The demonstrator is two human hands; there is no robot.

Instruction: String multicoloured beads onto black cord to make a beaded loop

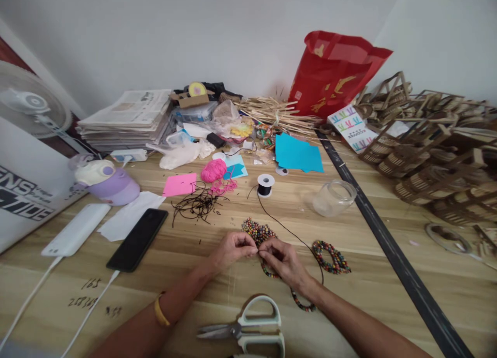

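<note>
My left hand [235,250] is closed in a pinch, its fingertips meeting those of my right hand; whatever lies in them is too small to make out. Thumb and forefinger of my right hand [285,262] are pressed together on a thin dark cord end. Just behind the fingers lies a heap of small multicoloured beads [254,228]. A strand of strung beads [303,305] curves out from under my right hand and wrist. Black cord [287,227] runs from a white spool [265,185] to my right forearm. Coiled bead strands [331,257] rest to the right.
Scissors [248,329] lie near the front edge. A glass jar [334,197] lies at right, before woven baskets [423,161]. Tangled black cord [197,203], pink yarn [214,170] and a phone [137,240] are at left. A red bag [334,76] stands behind.
</note>
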